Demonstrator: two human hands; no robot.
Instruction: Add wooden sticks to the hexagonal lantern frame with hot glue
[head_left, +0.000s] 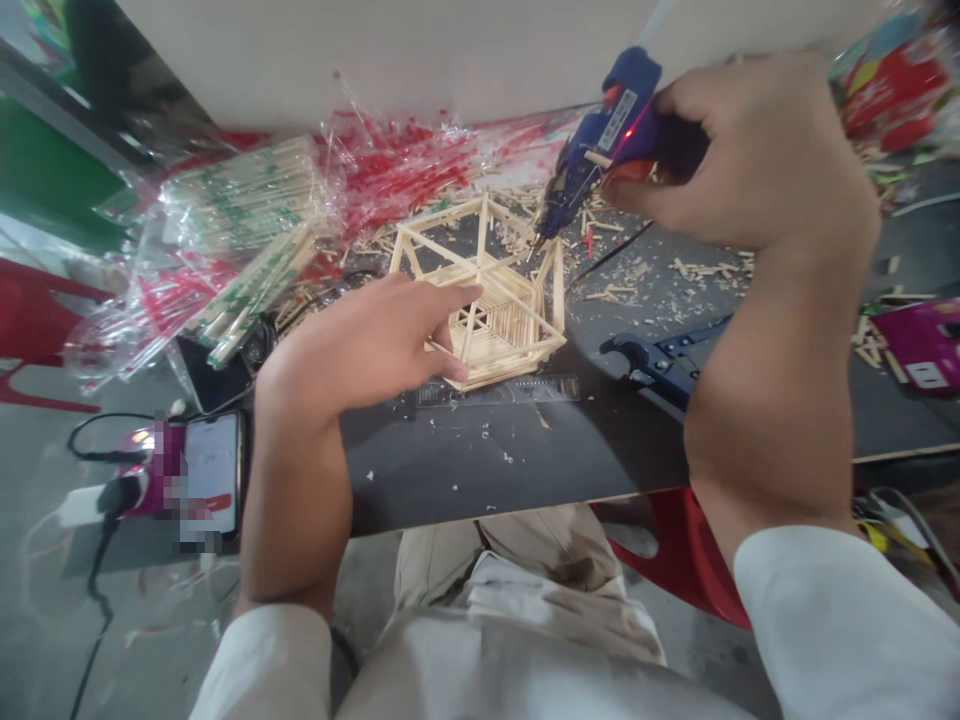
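Note:
A many-sided basket-like frame of thin wooden sticks sits on the dark table, with stacked walls and crossing sticks over its top. My left hand grips its near left side, the index finger on the crossing sticks and the thumb at the lower near edge. In my right hand is a blue hot glue gun with a lit red light, its nozzle pointing down. The nozzle tip is at the far right corner of the frame; whether it touches the wood I cannot tell.
A clear ruler lies before the frame. Blue cutting pliers rest at right, among scattered stick offcuts. Plastic-wrapped stick bundles are piled behind left. A phone and a purple power socket sit at lower left.

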